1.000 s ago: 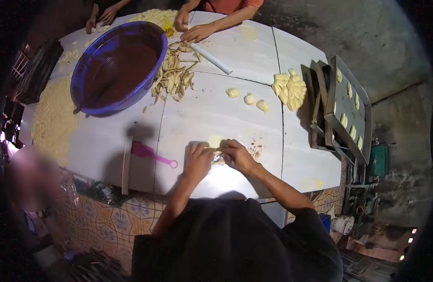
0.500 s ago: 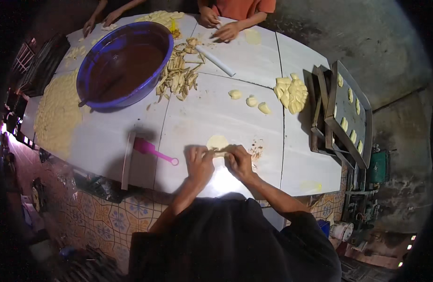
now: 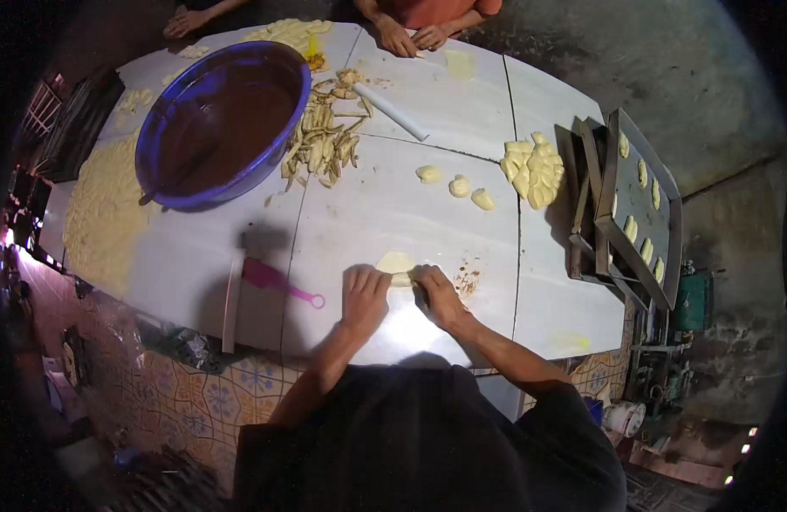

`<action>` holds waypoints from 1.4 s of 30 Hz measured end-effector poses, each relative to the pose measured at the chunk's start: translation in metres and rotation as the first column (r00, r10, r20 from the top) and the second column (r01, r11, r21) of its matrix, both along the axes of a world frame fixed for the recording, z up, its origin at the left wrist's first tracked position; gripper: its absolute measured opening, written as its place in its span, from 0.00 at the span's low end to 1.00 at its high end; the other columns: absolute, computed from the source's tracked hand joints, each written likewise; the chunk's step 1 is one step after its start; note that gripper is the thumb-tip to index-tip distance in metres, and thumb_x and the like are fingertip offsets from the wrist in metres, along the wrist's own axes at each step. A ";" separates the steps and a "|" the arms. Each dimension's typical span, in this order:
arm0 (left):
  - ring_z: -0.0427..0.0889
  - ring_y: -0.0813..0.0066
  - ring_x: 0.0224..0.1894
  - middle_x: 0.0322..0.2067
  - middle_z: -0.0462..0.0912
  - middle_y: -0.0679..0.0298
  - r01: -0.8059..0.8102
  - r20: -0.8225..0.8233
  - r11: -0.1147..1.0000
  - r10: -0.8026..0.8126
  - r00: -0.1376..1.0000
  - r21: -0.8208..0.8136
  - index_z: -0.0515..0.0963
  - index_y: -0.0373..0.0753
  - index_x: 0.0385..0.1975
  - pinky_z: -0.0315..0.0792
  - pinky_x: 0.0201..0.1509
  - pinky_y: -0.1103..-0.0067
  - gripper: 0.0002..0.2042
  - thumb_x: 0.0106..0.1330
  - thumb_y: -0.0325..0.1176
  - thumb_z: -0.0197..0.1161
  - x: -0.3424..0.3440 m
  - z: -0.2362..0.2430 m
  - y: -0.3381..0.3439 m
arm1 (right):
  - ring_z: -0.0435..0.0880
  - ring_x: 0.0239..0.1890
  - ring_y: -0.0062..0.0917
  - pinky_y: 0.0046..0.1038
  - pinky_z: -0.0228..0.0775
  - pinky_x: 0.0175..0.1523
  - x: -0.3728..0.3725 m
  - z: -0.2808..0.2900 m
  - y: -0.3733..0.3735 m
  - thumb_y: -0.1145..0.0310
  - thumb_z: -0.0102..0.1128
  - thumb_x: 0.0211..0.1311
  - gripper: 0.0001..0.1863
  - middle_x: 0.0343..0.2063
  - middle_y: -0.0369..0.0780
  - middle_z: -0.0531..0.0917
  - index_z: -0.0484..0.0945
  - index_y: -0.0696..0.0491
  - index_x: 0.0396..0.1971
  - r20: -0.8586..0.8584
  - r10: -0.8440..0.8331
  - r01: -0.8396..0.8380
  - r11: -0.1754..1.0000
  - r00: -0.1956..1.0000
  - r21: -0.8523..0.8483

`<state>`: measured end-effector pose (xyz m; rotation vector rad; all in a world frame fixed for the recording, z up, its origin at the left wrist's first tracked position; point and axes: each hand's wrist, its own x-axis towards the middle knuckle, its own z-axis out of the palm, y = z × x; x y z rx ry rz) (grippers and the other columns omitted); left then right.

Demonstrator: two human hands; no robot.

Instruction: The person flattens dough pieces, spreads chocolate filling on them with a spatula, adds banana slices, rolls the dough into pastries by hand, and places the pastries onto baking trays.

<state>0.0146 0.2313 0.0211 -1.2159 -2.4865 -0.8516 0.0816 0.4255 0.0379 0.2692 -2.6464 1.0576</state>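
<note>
The pale-yellow dough piece [image 3: 397, 262] lies on the white table [image 3: 346, 213], its far portion flat and rounded, its near edge rolled. The left hand [image 3: 365, 299] and right hand [image 3: 441, 296] grip opposite ends.

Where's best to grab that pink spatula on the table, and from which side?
Probably by the slim handle of the pink spatula, coming from the right with the left hand: the ringed end points right, toward that hand, while the broad head lies beside the pale strip.

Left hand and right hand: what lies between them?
In the head view, a pale piece of dough lies between the left hand and the right hand.
</note>
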 end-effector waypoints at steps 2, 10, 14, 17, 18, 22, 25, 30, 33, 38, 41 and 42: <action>0.72 0.50 0.54 0.49 0.76 0.50 -0.083 -0.001 0.996 0.083 0.997 -0.034 0.78 0.32 0.48 0.64 0.59 0.56 0.17 0.57 0.25 0.62 0.008 0.003 0.005 | 0.78 0.51 0.49 0.42 0.75 0.54 0.006 -0.005 -0.001 0.75 0.61 0.62 0.13 0.54 0.53 0.77 0.76 0.61 0.46 -0.026 -0.080 0.081 0.995 0.996 0.053; 0.44 0.47 0.78 0.75 0.49 0.40 -0.330 0.038 0.881 0.363 0.931 -0.339 0.53 0.24 0.72 0.36 0.76 0.47 0.35 0.75 0.48 0.43 -0.041 -0.001 0.049 | 0.48 0.77 0.51 0.53 0.45 0.75 -0.054 -0.008 -0.021 0.54 0.37 0.76 0.34 0.74 0.58 0.51 0.54 0.62 0.72 0.166 -0.377 0.292 0.876 0.911 0.384; 0.45 0.44 0.77 0.74 0.50 0.40 -0.320 0.151 0.931 0.347 0.926 -0.177 0.49 0.24 0.72 0.38 0.76 0.48 0.33 0.78 0.45 0.40 -0.098 0.003 0.068 | 0.59 0.72 0.54 0.52 0.52 0.72 -0.112 0.012 0.000 0.56 0.40 0.75 0.29 0.70 0.62 0.59 0.66 0.61 0.66 0.061 -0.410 0.408 0.912 0.910 0.052; 0.55 0.43 0.74 0.69 0.63 0.42 -0.185 0.278 0.981 0.162 0.947 0.055 0.54 0.27 0.72 0.47 0.75 0.50 0.32 0.74 0.38 0.53 -0.096 0.007 0.051 | 0.67 0.67 0.54 0.48 0.58 0.71 -0.082 0.010 0.028 0.58 0.46 0.74 0.25 0.62 0.60 0.71 0.72 0.61 0.61 0.052 -0.312 0.316 0.936 0.949 -0.152; 0.61 0.44 0.71 0.63 0.70 0.46 -0.062 0.377 0.996 0.031 0.926 0.069 0.58 0.29 0.71 0.51 0.73 0.52 0.32 0.68 0.33 0.59 -0.080 0.015 0.036 | 0.70 0.65 0.52 0.46 0.62 0.68 -0.064 0.015 0.024 0.64 0.53 0.69 0.23 0.58 0.56 0.75 0.74 0.61 0.59 0.039 -0.265 0.267 0.957 0.964 -0.116; 0.81 0.51 0.50 0.45 0.85 0.54 -0.041 0.405 0.973 -0.056 0.913 0.227 0.75 0.34 0.59 0.76 0.52 0.64 0.28 0.54 0.19 0.67 -0.078 0.018 0.035 | 0.79 0.51 0.46 0.42 0.71 0.58 -0.063 0.004 0.011 0.74 0.63 0.58 0.19 0.51 0.49 0.82 0.80 0.58 0.52 -0.003 -0.197 0.194 0.967 0.980 -0.163; 0.84 0.51 0.43 0.43 0.85 0.52 -0.085 0.444 0.952 -0.057 0.894 0.295 0.78 0.33 0.54 0.79 0.44 0.64 0.22 0.56 0.17 0.64 -0.069 0.022 0.021 | 0.80 0.48 0.44 0.40 0.72 0.56 -0.050 0.016 0.008 0.76 0.61 0.58 0.18 0.48 0.48 0.84 0.81 0.57 0.50 0.237 -0.199 0.268 0.911 0.951 -0.312; 0.78 0.54 0.60 0.54 0.81 0.50 0.144 0.572 0.985 -0.175 0.802 0.100 0.79 0.41 0.57 0.76 0.60 0.67 0.26 0.56 0.18 0.65 0.043 0.063 -0.040 | 0.77 0.60 0.42 0.40 0.70 0.64 0.066 0.077 0.009 0.82 0.58 0.57 0.25 0.53 0.49 0.80 0.76 0.57 0.58 0.584 0.266 -0.038 0.927 0.766 -0.373; 0.79 0.52 0.57 0.51 0.82 0.51 0.205 0.549 0.974 -0.226 0.805 0.100 0.81 0.38 0.54 0.76 0.59 0.65 0.24 0.54 0.19 0.69 0.077 0.055 -0.065 | 0.74 0.64 0.43 0.40 0.68 0.67 0.114 0.044 0.013 0.82 0.56 0.59 0.26 0.59 0.49 0.78 0.75 0.57 0.60 0.389 0.327 -0.188 0.917 0.861 -0.353; 0.75 0.54 0.53 0.50 0.78 0.54 0.097 0.492 0.995 -0.103 0.865 0.036 0.81 0.34 0.50 0.74 0.57 0.64 0.21 0.54 0.21 0.72 0.073 0.061 -0.040 | 0.67 0.66 0.57 0.48 0.62 0.69 0.112 0.028 0.067 0.77 0.56 0.57 0.32 0.62 0.62 0.70 0.66 0.63 0.65 0.108 -0.428 0.406 0.897 0.898 0.177; 0.72 0.56 0.51 0.43 0.77 0.56 0.146 0.497 0.989 -0.126 0.858 -0.002 0.81 0.35 0.50 0.71 0.56 0.65 0.22 0.52 0.22 0.72 0.077 0.069 -0.025 | 0.53 0.75 0.53 0.48 0.57 0.70 0.102 0.007 0.101 0.73 0.52 0.62 0.35 0.73 0.59 0.53 0.57 0.63 0.70 0.195 -0.628 0.373 0.651 0.753 0.661; 0.72 0.56 0.51 0.43 0.76 0.56 0.217 0.518 0.976 -0.179 0.836 -0.014 0.81 0.36 0.50 0.70 0.56 0.65 0.22 0.51 0.22 0.71 0.076 0.072 -0.026 | 0.55 0.75 0.52 0.50 0.57 0.69 0.097 0.008 0.104 0.71 0.52 0.63 0.34 0.73 0.59 0.54 0.58 0.62 0.70 0.157 -0.558 0.338 0.677 0.815 0.654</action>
